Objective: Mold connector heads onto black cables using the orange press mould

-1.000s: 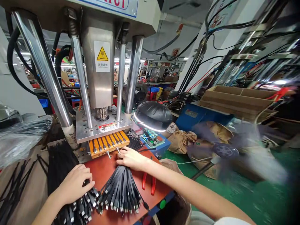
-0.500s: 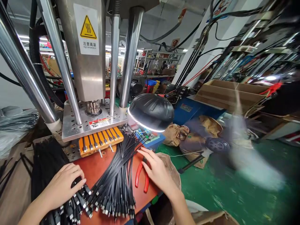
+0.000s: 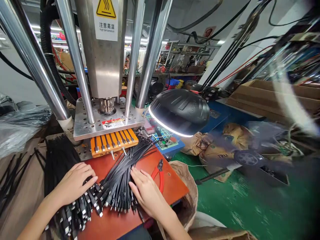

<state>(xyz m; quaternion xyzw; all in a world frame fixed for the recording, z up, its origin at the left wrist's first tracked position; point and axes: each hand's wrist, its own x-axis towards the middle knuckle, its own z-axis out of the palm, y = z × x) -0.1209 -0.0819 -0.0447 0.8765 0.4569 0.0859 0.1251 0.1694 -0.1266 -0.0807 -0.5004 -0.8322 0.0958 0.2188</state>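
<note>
My left hand [image 3: 76, 183] rests on a thick bundle of black cables [image 3: 58, 160] at the left, its fingers curled over them near the silver-tipped connectors. My right hand [image 3: 146, 190] lies against the side of a second bundle of black cables [image 3: 122, 176], fingers extended and slightly apart. Both bundles spread over the orange-red table [image 3: 175, 185]. Beside my right hand lie red-handled cutters [image 3: 160, 175]. Behind the bundles, an orange mold [image 3: 113, 144] with several black cable pieces in its slots sits under the metal plate [image 3: 107, 121] of a press.
A black lamp [image 3: 181, 111] with a lit rim hangs right of the press, over a blue control box [image 3: 170, 143]. A spinning fan [image 3: 247, 157] and brown sacks [image 3: 215, 156] stand to the right. An open paper sack [image 3: 191, 186] borders the table.
My right hand has moved left from beside the cutters onto the side of the right cable bundle. The cutters now show fully. The camera view has shifted, too.
</note>
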